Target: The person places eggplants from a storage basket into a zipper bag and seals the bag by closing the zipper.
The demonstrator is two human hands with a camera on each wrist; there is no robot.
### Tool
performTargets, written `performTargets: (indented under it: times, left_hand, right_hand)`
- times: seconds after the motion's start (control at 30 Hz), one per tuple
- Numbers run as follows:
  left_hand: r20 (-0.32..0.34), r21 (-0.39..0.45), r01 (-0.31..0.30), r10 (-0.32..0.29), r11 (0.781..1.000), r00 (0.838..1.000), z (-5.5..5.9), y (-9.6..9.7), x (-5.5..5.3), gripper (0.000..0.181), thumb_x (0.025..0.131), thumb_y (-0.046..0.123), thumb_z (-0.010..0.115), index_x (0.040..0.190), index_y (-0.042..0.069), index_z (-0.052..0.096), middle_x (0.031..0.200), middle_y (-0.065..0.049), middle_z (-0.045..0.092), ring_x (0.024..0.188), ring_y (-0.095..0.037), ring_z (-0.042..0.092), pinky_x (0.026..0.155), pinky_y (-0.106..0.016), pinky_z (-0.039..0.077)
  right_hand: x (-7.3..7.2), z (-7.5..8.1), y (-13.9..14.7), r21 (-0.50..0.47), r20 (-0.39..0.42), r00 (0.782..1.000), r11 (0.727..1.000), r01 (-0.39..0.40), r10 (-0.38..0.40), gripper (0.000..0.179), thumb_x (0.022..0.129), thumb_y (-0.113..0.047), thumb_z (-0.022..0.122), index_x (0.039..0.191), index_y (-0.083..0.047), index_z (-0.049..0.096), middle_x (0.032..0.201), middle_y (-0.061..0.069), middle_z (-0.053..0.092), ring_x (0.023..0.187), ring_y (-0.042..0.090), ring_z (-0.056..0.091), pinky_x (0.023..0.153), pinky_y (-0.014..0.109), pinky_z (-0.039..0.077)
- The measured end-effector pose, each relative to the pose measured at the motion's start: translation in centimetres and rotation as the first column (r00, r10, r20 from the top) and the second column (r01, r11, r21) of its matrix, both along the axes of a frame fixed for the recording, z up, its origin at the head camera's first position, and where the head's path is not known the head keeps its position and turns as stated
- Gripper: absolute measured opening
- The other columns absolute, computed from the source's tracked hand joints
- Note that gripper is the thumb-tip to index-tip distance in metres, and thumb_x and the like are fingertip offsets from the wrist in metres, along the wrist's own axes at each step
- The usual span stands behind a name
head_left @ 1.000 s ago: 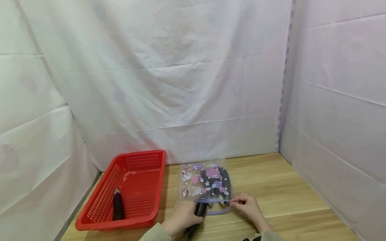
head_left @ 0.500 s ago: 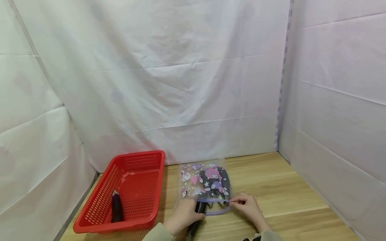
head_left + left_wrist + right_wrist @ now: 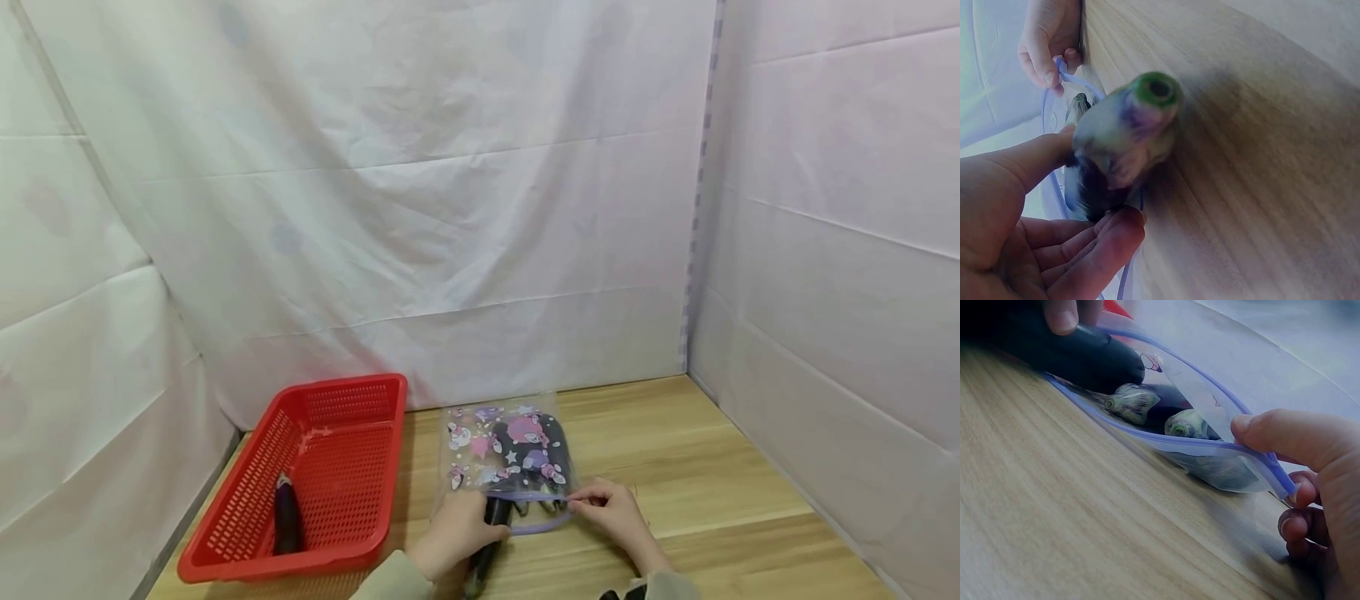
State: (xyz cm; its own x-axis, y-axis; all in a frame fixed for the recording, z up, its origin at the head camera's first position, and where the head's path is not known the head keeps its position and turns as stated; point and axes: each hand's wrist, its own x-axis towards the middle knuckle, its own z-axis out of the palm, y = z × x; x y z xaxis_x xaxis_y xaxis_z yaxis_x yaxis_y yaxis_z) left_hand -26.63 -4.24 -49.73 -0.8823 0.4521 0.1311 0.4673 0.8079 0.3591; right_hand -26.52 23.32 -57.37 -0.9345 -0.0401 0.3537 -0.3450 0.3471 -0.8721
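My left hand (image 3: 453, 533) grips a dark purple eggplant (image 3: 1079, 359), its rounded end in the mouth of a clear zip bag (image 3: 468, 462). The stem end (image 3: 1160, 90) points out toward me in the left wrist view. At the bag's right corner, my right hand (image 3: 617, 515) pinches the purple zip edge (image 3: 1254, 450), and the mouth gapes between the hands. Two eggplants lie inside; the right wrist view shows the stem end of one (image 3: 1132, 403) and of the other (image 3: 1185, 424). Printed cartoon figures partly cover them in the head view.
A red plastic basket (image 3: 397, 467) stands left of the bag, with one eggplant (image 3: 287, 517) lying in it. The wooden table (image 3: 660, 433) extends to the right. White sheets (image 3: 420, 233) hang behind and at both sides.
The held eggplant has slid slightly forward toward the bag with my left hand. My right hand keeps its pinch on the bag's corner. The head view has shifted a little.
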Motion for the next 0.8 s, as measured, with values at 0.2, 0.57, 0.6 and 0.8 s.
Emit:
performTargets:
  times: [0.2,0.57,0.6,0.8]
  left_hand:
    - [0.032,0.012,0.004,-0.004,1.000,0.999,0.1,-0.1,0.1,0.042,0.070,0.047,0.080,0.058,0.017,0.053,0.056,0.006,0.047,0.051,-0.009,0.042,0.047,-0.030,0.037]
    - [-0.017,0.046,0.118,-0.117,0.992,0.993,0.3,-0.7,1.0,0.087,0.067,0.033,0.086,0.138,0.002,0.046,0.110,-0.010,0.065,0.088,-0.017,0.061,0.077,-0.036,0.049]
    - [0.001,0.049,0.123,-0.124,0.991,0.992,0.4,-0.8,1.2,0.077,0.067,0.032,0.085,0.130,0.002,0.053,0.104,-0.008,0.067,0.082,-0.015,0.060,0.074,-0.034,0.049]
    - [0.080,0.092,0.142,-0.150,0.985,0.985,0.9,-1.5,2.7,0.067,0.066,0.026,0.085,0.124,0.004,0.058,0.101,-0.002,0.066,0.082,-0.009,0.055,0.071,-0.029,0.048]
  right_hand:
    - [-0.3,-0.6,0.2,0.002,0.012,1.000,1.000,0.017,-0.017,0.006,0.075,-0.011,0.082,0.080,-0.012,0.078,0.065,-0.007,0.056,0.059,0.005,0.045,0.053,0.023,0.038]
    - [-0.4,-0.6,0.2,-0.013,0.024,0.999,0.999,0.034,-0.034,0.008,0.073,-0.005,0.082,0.079,-0.009,0.078,0.063,-0.007,0.053,0.058,0.004,0.043,0.052,0.023,0.038]
    - [-0.4,-0.6,0.2,-0.012,0.022,0.999,0.999,0.035,-0.035,0.008,0.073,-0.005,0.082,0.079,-0.008,0.077,0.063,-0.007,0.052,0.058,0.004,0.043,0.052,0.023,0.038]
    - [-0.4,-0.9,0.1,-0.010,0.006,0.999,0.999,0.034,-0.034,0.008,0.074,-0.006,0.082,0.079,-0.009,0.077,0.062,-0.007,0.050,0.059,0.005,0.042,0.053,0.023,0.037]
